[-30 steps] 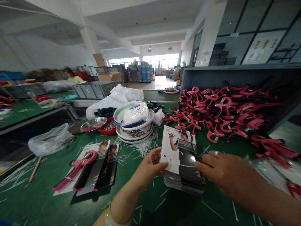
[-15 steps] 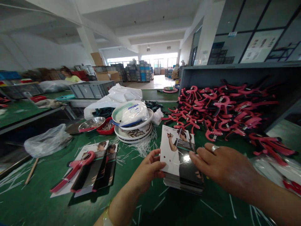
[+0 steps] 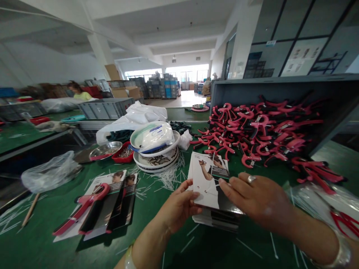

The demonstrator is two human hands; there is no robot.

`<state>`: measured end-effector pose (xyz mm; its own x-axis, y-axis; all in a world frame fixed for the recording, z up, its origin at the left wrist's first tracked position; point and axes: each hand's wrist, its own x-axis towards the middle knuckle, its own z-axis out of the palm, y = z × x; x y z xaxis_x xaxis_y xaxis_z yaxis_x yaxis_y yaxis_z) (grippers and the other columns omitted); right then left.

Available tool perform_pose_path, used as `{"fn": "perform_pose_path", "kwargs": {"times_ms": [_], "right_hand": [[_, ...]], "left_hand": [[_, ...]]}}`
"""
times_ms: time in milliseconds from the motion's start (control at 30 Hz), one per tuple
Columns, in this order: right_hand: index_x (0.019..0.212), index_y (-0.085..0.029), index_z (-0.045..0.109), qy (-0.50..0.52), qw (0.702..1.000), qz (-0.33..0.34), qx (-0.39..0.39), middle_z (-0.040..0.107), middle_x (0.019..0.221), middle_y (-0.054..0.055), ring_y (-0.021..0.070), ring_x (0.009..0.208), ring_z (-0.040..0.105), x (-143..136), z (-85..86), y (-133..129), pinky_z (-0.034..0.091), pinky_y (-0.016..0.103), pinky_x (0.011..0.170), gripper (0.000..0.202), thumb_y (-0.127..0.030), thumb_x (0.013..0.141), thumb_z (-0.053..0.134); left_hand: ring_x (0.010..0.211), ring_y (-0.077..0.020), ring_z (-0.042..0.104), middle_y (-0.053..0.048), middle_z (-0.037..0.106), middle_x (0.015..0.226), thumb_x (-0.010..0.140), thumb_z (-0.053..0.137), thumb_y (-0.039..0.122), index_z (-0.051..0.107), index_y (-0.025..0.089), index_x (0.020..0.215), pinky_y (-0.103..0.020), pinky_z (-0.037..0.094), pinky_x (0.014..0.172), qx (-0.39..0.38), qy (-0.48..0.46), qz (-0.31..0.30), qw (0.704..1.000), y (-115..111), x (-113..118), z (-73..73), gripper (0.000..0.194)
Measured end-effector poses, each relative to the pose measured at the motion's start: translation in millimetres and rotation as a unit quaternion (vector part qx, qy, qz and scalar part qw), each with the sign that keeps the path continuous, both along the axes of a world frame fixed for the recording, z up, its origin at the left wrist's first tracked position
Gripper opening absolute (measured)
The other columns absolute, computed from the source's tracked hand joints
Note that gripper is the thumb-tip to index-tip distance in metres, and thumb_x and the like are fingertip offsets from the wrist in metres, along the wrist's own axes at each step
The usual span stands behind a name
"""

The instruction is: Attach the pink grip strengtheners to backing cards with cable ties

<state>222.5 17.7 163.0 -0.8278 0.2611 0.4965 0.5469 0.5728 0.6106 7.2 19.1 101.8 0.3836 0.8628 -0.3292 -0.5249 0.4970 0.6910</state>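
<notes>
A stack of printed cardboard backing cards (image 3: 217,220) lies on the green table in front of me. The top backing card (image 3: 206,186) shows a raised arm and is tilted up slightly from the pile. Fingers and thumb of my left hand (image 3: 182,203) pinch its left edge. Across its right side rest the bent fingers of my right hand (image 3: 252,198), closed over the dark part; its thumb is hidden. Small holes and a thin pale strand show on the card. To the left, pink-and-black spring clamps (image 3: 91,203) lie on more cards (image 3: 127,201).
A grey crate (image 3: 280,79) on its side spills many pink-black clamps (image 3: 260,127) at right. Stacked white dishes (image 3: 155,160), a red tray (image 3: 123,154) and a metal bowl (image 3: 105,150) stand behind. White ties (image 3: 169,177) litter the table; red scissors (image 3: 344,222) lie far right.
The top card has shifted and lifted a little off the stack, with both hands on it. My right hand has moved slightly left over the card. The view has shifted slightly.
</notes>
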Motion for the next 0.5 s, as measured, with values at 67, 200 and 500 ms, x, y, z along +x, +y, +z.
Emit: {"fn": "perform_pose_path", "kwargs": {"times_ms": [67, 200, 500], "right_hand": [[0.097, -0.012, 0.061, 0.008, 1.000, 0.008, -0.015, 0.063, 0.074, 0.007, 0.0186, 0.066, 0.056, -2, -10.3, -2, 0.034, 0.029, 0.050, 0.028, -0.001, 0.081, 0.041], [0.096, -0.013, 0.063, 0.057, 0.996, -0.002, -0.064, 0.063, 0.073, 0.006, 0.0164, 0.062, 0.055, -1, -36.0, -4, 0.034, 0.027, 0.050, 0.027, -0.002, 0.080, 0.043], [0.105, -0.009, 0.063, 0.156, 0.975, -0.092, -0.126, 0.068, 0.095, 0.011, 0.0237, 0.085, 0.059, -11, -71.1, -31, 0.045, 0.038, 0.073, 0.033, -0.005, 0.081, 0.041]], "left_hand": [[0.061, -0.0111, 0.063, -0.004, 0.065, 0.082, 0.071, 0.065, 0.013, 0.049, 0.017, 0.107, -0.017, 0.051, 0.050, -0.007, -0.032, 0.000, 0.999, 0, 3, -0.2, 0.039], [0.061, -0.0090, 0.063, -0.003, 0.066, 0.081, 0.076, 0.068, 0.024, 0.055, 0.016, 0.105, -0.016, 0.050, 0.054, 0.000, -0.052, 0.007, 0.999, -1, 12, -4.5, 0.033], [0.059, -0.0095, 0.059, -0.001, 0.065, 0.074, 0.061, 0.081, 0.029, 0.060, 0.015, 0.093, -0.021, 0.044, 0.060, 0.097, 0.050, 0.045, 0.993, -4, 38, -14.2, 0.041]]}}
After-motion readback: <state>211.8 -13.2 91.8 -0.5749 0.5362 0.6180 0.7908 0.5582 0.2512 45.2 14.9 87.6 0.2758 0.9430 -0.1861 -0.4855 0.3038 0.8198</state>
